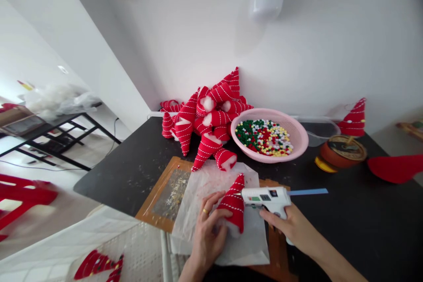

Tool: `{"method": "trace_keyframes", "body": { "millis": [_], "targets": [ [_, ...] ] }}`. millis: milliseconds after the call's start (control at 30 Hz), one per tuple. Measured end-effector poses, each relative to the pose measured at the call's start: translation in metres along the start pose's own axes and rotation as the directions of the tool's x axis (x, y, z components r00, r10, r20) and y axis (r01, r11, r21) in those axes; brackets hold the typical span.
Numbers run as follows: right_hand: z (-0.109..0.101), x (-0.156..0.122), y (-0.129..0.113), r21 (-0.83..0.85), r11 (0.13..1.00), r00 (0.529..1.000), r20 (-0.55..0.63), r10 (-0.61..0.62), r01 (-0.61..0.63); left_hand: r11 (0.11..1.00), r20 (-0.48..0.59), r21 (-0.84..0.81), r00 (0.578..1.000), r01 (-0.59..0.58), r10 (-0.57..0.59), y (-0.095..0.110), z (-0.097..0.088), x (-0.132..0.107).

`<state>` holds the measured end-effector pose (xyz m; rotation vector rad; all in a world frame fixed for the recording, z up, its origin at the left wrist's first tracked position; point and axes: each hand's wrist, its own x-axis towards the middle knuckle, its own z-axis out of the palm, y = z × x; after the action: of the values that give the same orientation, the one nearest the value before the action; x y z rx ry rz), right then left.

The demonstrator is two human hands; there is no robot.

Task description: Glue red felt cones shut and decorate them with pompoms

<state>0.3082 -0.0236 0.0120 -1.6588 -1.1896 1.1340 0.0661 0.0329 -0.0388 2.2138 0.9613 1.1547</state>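
My left hand (206, 233) grips a small red cone hat with white stitched stripes (233, 205), holding it upright over a sheet of white paper (211, 198). My right hand (291, 224) is wrapped round a white glue gun (266, 198), whose nozzle touches the cone's side near its tip. A blue glue stick (309, 192) juts from the back of the gun.
A pile of finished red striped cones (205, 119) lies at the back of the black table (363, 220). A pink basket of coloured pompoms (269, 136) sits beside it. A brown board (165, 189) lies under the paper. A round tin (343, 152) and another cone (355, 119) stand right.
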Motion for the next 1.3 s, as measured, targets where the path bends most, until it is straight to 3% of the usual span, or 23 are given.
{"method": "trace_keyframes", "body": {
  "millis": [333, 767, 900, 1000, 1100, 1300],
  "targets": [
    [0.0, -0.001, 0.0, 0.028, 0.996, 0.996, -0.025, -0.08, 0.08, 0.999, 0.133, -0.011, 0.99, 0.041, -0.039, -0.002, -0.003, 0.0],
    [-0.007, -0.008, -0.004, 0.053, 0.998, 1.0, -0.008, -0.022, 0.023, 0.999, 0.083, -0.024, 0.995, 0.049, -0.047, 0.0, -0.002, 0.001],
    [-0.015, -0.009, 0.001, 0.211, 0.964, 0.979, 0.152, 0.134, -0.164, 0.997, 0.023, -0.04, 0.998, 0.064, -0.063, 0.001, -0.003, 0.001],
    [-0.021, -0.01, 0.004, 0.403, 0.9, 0.968, 0.241, 0.072, -0.168, 0.996, -0.024, -0.042, 0.996, 0.084, -0.085, 0.001, -0.004, 0.0],
    [-0.022, -0.011, 0.005, 0.452, 0.883, 0.98, 0.192, 0.043, -0.127, 0.992, -0.079, -0.023, 0.989, 0.12, -0.122, 0.0, -0.004, -0.002],
    [-0.01, -0.015, 0.009, 0.267, 0.952, 0.988, 0.015, 0.152, -0.151, 0.973, -0.198, 0.034, 0.955, 0.23, -0.219, -0.008, -0.001, -0.007]
  ]
}}
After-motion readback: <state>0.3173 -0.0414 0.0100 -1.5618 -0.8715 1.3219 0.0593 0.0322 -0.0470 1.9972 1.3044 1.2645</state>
